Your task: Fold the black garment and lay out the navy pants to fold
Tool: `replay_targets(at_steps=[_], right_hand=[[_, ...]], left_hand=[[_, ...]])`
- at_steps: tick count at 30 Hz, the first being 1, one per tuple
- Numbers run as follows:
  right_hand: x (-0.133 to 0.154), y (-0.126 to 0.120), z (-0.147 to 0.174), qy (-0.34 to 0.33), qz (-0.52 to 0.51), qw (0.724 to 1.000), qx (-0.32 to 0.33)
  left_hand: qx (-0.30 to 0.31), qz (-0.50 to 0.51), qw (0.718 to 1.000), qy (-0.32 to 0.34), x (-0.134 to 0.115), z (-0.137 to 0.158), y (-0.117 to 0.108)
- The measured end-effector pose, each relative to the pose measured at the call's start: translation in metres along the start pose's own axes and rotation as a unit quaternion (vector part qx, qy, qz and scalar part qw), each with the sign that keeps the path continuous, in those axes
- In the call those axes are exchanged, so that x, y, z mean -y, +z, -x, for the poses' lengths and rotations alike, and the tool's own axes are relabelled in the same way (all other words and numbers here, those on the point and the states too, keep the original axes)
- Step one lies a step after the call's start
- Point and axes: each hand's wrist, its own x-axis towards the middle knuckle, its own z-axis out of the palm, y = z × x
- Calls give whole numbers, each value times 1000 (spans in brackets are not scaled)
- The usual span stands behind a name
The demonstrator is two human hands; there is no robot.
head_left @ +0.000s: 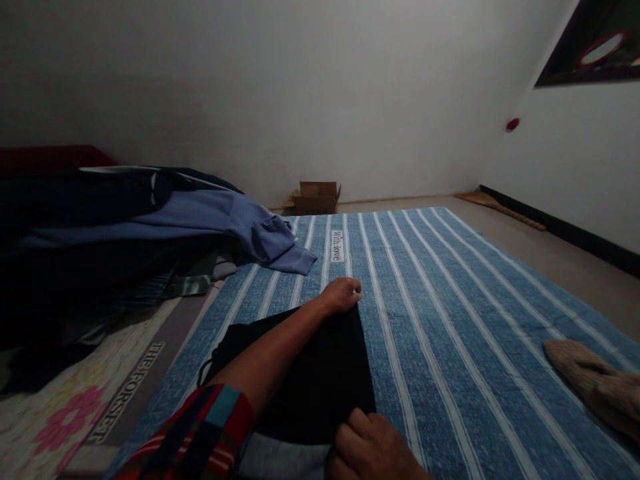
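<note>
A black garment (310, 380) lies folded on a blue striped bedsheet (445, 333). A thin dark cord loops out at its left edge, and I cannot tell the exact kind of garment. My left hand (341, 295), its arm in a plaid sleeve crossing over the cloth, is closed on the far right corner. At the near right corner, my right hand (373, 445) has its fingers curled on the garment's edge. Grey cloth (285, 459) shows just below the black one; whether it is clothing I wear or a separate piece is unclear.
To the left, a heap of dark clothes (90, 267) is piled up with a lavender-blue long-sleeved top (215, 217) over it. A beige fabric item (595, 383) rests at the right. Beyond the bed stands an open cardboard box (315, 199) by the wall.
</note>
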Motion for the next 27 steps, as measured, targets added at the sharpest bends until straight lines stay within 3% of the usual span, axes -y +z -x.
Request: replay_targets(at_steps=[4, 10, 15, 20, 27], right_hand=[[-4, -10, -12, -27, -12, 999, -32], [-6, -25, -19, -31, -59, 998, -11], [-10, -38, -47, 9, -78, 996, -37], [-10, -19, -81, 54, -58, 995, -55], [16, 16, -76, 81, -71, 989, 106]], left_hand=[[17, -25, 1000, 7, -2, 18, -27], [65, -75, 995, -4, 6, 76, -62], [68, -105, 990, -62, 19, 121, -65], [60, -106, 989, -90, 27, 148, -59], [36, -58, 990, -123, 44, 171, -55]])
